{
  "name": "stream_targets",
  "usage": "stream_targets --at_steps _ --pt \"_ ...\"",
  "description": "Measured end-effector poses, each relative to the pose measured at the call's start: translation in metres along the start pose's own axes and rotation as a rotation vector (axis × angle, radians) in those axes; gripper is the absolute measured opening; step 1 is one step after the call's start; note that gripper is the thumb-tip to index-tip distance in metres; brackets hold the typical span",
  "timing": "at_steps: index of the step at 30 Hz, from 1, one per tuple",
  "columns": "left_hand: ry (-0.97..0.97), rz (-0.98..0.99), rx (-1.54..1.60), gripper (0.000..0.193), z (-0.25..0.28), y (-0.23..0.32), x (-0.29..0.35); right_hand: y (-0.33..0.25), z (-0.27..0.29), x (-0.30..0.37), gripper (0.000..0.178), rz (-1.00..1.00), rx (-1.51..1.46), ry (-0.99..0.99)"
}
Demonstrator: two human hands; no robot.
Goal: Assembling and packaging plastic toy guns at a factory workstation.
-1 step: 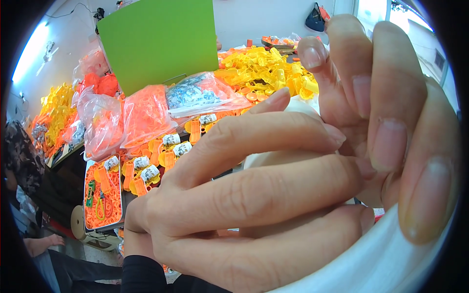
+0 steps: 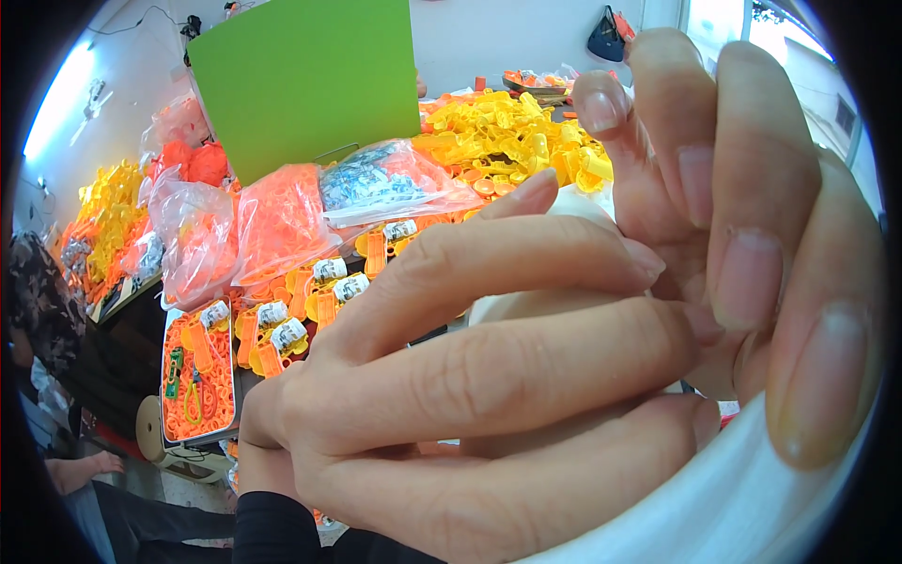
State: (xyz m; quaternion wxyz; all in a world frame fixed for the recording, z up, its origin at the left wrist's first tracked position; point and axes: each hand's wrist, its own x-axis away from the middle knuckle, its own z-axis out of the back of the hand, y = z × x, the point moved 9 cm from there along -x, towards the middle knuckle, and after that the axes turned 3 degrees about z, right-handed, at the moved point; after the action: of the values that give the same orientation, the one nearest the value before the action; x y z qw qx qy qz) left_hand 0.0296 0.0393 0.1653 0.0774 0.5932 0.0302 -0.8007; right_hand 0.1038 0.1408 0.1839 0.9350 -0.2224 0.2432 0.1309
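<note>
Very close to the camera, my left hand (image 2: 470, 376) reaches in from the lower left out of a black sleeve. Its fingers are apart and slightly bent, pointing right, with the tips against the palm side of my right hand (image 2: 742, 207). The right fingers are spread and curled, with nothing visible gripped between them. Soft-looking white material (image 2: 714, 498) fills the lower right below the right fingertips. More white shows behind the left fingers; whether it is the same piece I cannot tell.
Behind my hands stands a table with clear bags of orange parts (image 2: 287, 221), a heap of yellow plastic parts (image 2: 517, 132) and a tray of small orange pieces (image 2: 199, 414). An upright green panel (image 2: 305, 85) rises behind. Part of another person (image 2: 47, 301) shows at the left.
</note>
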Motion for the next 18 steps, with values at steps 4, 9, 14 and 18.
stream_targets --at_steps 4,9,14,18 --pt "-0.011 -0.003 -0.009 0.027 0.0 -0.012 -0.01 -0.004 -0.001 -0.001 0.025 0.028 0.005 0.012" --pt "-0.023 -0.011 -0.002 0.027 0.002 -0.013 -0.009 -0.007 0.0 0.001 0.026 0.047 0.02 0.032" --pt "-0.039 -0.02 -0.006 0.027 0.002 -0.013 -0.011 -0.01 0.002 -0.001 0.027 0.077 0.032 0.05" --pt "-0.053 -0.028 -0.009 0.028 0.001 -0.013 -0.011 -0.012 0.002 -0.001 0.028 0.102 0.044 0.065"
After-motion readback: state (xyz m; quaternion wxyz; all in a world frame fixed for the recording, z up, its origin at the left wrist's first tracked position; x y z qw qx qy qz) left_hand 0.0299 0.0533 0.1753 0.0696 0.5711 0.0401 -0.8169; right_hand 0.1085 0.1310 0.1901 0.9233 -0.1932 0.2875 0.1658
